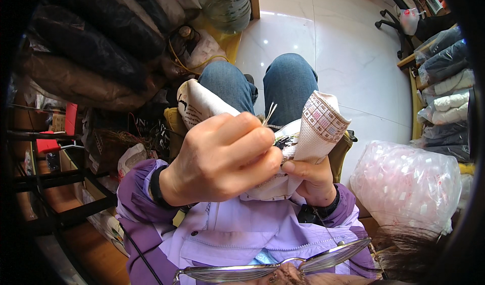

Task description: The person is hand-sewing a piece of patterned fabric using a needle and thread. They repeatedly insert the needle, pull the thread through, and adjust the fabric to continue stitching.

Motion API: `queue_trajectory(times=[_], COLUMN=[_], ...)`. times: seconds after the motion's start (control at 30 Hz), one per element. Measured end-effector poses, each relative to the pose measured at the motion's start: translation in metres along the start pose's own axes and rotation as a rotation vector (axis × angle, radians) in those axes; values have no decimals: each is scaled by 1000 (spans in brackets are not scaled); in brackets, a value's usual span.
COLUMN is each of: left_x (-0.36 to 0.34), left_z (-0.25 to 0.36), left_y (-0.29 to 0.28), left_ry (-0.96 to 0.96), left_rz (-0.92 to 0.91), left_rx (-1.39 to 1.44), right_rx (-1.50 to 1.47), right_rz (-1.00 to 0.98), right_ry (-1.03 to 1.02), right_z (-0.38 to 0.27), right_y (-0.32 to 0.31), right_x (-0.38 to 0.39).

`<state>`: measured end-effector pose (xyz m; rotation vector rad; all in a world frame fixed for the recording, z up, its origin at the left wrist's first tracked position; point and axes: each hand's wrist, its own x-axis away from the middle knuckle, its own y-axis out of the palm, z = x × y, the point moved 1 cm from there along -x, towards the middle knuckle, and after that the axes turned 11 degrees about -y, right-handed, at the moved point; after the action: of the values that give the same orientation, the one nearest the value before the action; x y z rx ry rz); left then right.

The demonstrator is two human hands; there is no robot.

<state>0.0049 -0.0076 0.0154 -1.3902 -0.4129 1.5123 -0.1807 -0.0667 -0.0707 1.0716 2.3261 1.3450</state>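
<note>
A length of cream cross-stitch cloth lies bunched over my lap, with a brown printed chart along its raised right end. Dark stitches show in its middle, partly behind my fingers. My left hand is closed in front of the cloth, knuckles up. Pale thread ends stick up from between its fingers; whether a needle is there too is hidden. At the cloth's lower right, my right hand grips the fabric, its thumb on top and the other fingers behind the fold.
Below the cloth are my jeans-clad knees. Dark garments in plastic are piled at the left, above a black rack. A large clear water jug stands at the far left. On the right are a bulging plastic bag and shelved wrapped clothes.
</note>
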Motion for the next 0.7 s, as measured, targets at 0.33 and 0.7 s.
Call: queue_trajectory(times=[0.33, 0.7], left_x=[-2, -5], left_z=[-6, -11], left_y=[5, 14], left_ry=[-80, -19], left_rz=[11, -10], left_rx=[116, 227], right_rx=[20, 6], right_rz=[-3, -14], right_ry=[37, 18], right_z=[1, 0], right_y=[-3, -1], right_x=[-1, -1])
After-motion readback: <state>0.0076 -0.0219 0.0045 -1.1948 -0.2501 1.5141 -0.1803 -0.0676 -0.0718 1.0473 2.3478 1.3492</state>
